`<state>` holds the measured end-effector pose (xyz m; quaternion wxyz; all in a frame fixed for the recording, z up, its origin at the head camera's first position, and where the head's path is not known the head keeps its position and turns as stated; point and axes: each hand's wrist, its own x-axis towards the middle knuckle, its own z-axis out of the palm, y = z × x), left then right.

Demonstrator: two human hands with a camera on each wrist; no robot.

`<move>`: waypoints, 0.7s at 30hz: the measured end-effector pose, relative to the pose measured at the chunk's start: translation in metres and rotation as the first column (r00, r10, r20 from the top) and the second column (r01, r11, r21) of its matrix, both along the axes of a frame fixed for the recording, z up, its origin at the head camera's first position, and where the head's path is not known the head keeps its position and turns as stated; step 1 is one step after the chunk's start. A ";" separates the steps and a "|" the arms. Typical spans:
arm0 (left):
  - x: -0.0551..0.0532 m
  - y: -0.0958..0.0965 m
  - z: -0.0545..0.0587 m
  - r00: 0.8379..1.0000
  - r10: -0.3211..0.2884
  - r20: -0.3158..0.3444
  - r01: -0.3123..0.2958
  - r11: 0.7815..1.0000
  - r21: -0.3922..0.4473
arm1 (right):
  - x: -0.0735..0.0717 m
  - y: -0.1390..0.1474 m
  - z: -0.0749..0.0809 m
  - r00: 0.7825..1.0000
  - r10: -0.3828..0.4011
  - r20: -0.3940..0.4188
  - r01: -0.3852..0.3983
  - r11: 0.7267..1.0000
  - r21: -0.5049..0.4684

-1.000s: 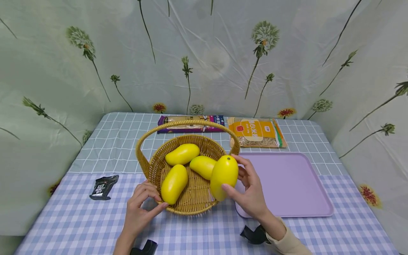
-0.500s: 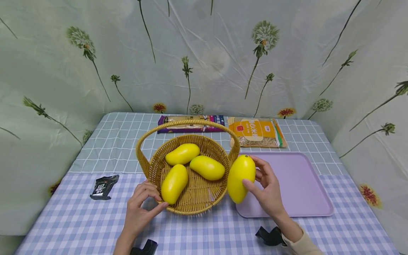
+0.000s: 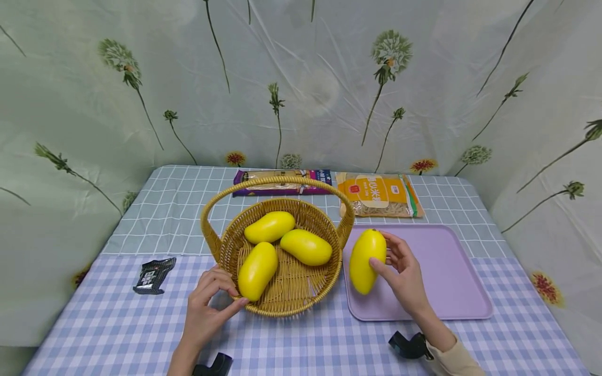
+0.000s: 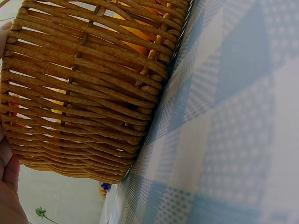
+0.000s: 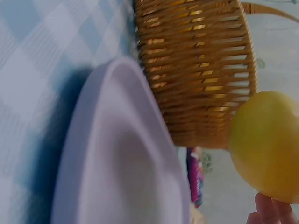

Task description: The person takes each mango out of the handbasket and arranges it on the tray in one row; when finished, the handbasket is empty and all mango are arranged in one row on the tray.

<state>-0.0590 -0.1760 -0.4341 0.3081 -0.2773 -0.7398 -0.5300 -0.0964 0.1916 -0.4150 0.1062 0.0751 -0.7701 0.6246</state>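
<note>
My right hand [image 3: 405, 272] holds a yellow mango [image 3: 367, 261] between thumb and fingers, above the left part of a lilac tray [image 3: 451, 282]. In the right wrist view the mango [image 5: 268, 144] hangs higher than the tray rim [image 5: 74, 154]. My left hand [image 3: 209, 303] grips the near-left rim of a woven basket [image 3: 282, 312], thumb on the edge. Three more mangoes lie inside: one at the back [image 3: 269, 227], one to the right [image 3: 306, 248], one by my left hand [image 3: 257, 271]. The left wrist view shows the basket's side [image 4: 84, 93] resting on the checked cloth.
The basket's tall arched handle [image 3: 277, 180] rises over its middle. Behind stand a purple noodle packet [image 3: 282, 190] and an orange food bag [image 3: 378, 196]. A small black wrapped packet [image 3: 154, 276] lies at the left. A floral curtain [image 3: 320, 104] closes off the back.
My right hand has carried the mango rightward, from over the basket's right rim to over the tray. My left hand and the basket have stayed put.
</note>
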 end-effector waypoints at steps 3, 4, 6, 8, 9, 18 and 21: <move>0.000 0.000 0.000 1.000 -0.002 -0.006 0.002 1.000 0.001 | -0.004 0.004 -0.006 0.999 -0.007 0.031 0.006 1.000 0.026; 0.000 0.000 0.000 1.000 -0.003 -0.009 0.003 1.000 0.003 | -0.005 0.005 -0.008 0.999 -0.008 0.042 0.006 0.999 0.034; 0.000 0.000 0.000 1.000 0.000 -0.011 0.000 1.000 0.001 | -0.007 0.007 -0.011 0.998 -0.011 0.067 0.007 0.998 0.056; 0.000 0.000 0.000 1.000 0.000 -0.012 0.000 1.000 0.001 | -0.008 0.009 -0.014 0.995 -0.012 0.100 0.005 0.998 0.070; 0.000 0.000 0.000 1.000 0.001 -0.013 -0.001 1.000 0.001 | -0.009 0.009 -0.015 0.993 -0.013 0.117 0.004 0.997 0.075; 0.000 0.000 -0.001 1.000 0.001 -0.007 -0.001 1.000 0.002 | -0.013 0.013 -0.020 0.973 0.011 0.229 -0.043 0.990 0.133; 0.000 0.000 0.000 1.000 0.001 -0.002 -0.001 1.000 0.001 | -0.013 0.013 -0.022 0.966 0.024 0.258 -0.059 0.990 0.131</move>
